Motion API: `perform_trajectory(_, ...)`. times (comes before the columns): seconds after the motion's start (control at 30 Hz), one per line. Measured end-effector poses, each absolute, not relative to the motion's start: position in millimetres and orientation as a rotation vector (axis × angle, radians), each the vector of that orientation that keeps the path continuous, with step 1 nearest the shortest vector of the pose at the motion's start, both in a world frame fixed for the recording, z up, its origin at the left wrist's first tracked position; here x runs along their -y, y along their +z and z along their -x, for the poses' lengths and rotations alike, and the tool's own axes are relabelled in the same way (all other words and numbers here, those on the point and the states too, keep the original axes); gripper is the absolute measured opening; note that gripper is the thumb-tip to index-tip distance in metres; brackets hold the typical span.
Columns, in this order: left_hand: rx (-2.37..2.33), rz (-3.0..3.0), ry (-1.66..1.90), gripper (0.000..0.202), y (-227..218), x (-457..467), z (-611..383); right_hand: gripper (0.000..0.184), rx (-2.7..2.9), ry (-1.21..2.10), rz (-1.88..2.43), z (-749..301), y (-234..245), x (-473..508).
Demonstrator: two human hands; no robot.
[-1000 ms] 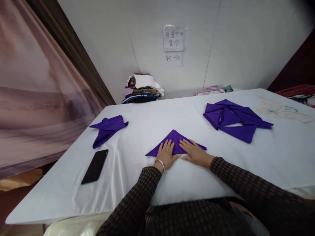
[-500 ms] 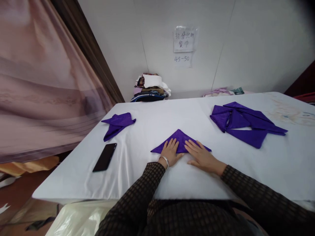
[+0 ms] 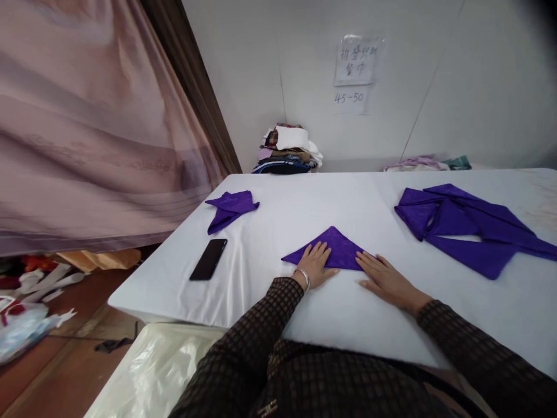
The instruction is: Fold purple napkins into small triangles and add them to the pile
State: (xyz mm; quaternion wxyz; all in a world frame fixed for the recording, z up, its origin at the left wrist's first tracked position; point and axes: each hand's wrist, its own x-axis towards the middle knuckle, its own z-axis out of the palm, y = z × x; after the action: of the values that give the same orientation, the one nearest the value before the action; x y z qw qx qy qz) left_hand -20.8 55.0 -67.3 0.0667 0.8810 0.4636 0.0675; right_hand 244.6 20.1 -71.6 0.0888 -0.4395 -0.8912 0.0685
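A purple cloth napkin (image 3: 337,247), folded into a flat triangle with its peak away from me, lies on the white-covered table (image 3: 304,203). My left hand (image 3: 316,263) rests flat on its left half, fingers stretched out. Toward the right corner, my right hand (image 3: 387,281) lies with its fingertips on the cloth and its thumb apart. Neither hand grips anything. The fingers partly cover the napkin's near edge and right corner.
More purple napkins (image 3: 470,252) lie loosely heaped at the right. Another crumpled purple napkin (image 3: 230,208) and a black phone (image 3: 209,259) are at the left. Folded clothes (image 3: 289,150) are piled beyond the far edge. A pink curtain (image 3: 108,128) hangs at the left.
My right hand has slid outward along the napkin toward its right corner. My left hand stays flat on the left half. The whole view has shifted as my head turned left.
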Motion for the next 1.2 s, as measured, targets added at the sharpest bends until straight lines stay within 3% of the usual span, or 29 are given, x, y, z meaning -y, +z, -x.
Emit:
perform_trajectory(0.3,-1.617,-2.497,0.151,0.061,-54.2,-39.9,105.1,0.061,2.648,0.222,1.300,-242.4,-71.1,-21.4)
perform_trajectory(0.57,-2.006,-2.353,0.132,0.067,-44.6,-31.5,121.9,0.061,2.633,0.280,1.333,-240.0,-66.3,-20.5)
perform_trajectory(0.8,-1.444,-2.725,0.276,0.062,-38.0,-26.7,56.3,0.062,2.628,0.307,1.364,-237.3,-61.4,-19.8)
perform_trajectory(1.2,-1.396,-2.619,0.230,0.069,-60.6,-41.8,59.6,0.062,2.603,0.156,1.240,-199.4,-56.2,-32.5)
